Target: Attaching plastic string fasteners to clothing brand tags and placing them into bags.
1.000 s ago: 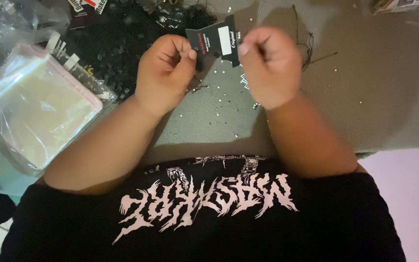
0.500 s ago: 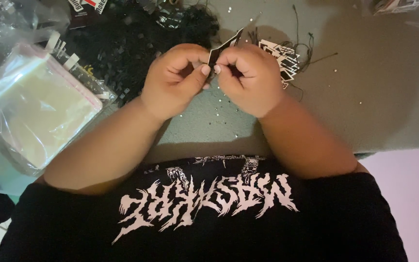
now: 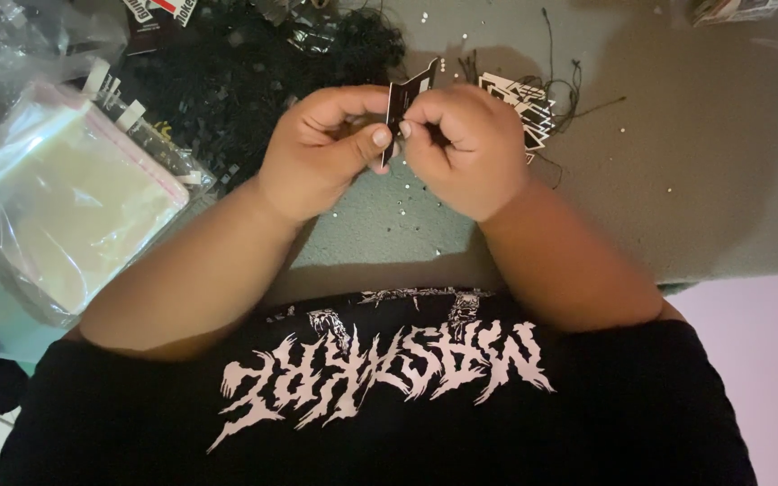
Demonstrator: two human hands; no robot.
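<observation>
Both hands meet over the grey table (image 3: pixel 722 180), thumbs and forefingers pressed together on a small black card tag (image 3: pixel 407 94). The left hand (image 3: pixel 321 148) pinches the tag's lower edge with thumb tip against forefinger; the right hand (image 3: pixel 465 148) closes on the same edge from the other side, fingers curled in, knuckles up. The tag stands nearly edge-on above the pinch, dark, with a notched top corner. Directly below the grip, tiny pale beads (image 3: pixel 402 184) lie scattered on the table. Just beyond the right hand, a loose stack of black-and-white printed tags (image 3: pixel 520 103) lies with thin black strings (image 3: pixel 569 90) trailing away from it. Beyond the left hand, a heap of black cords (image 3: pixel 254 63) covers the table. Further left of the grip, a stack of clear plastic sleeves (image 3: pixel 78 202) with a pink strip along one edge. At the far top left, a red-and-white label (image 3: pixel 159 9), partly cut off.
</observation>
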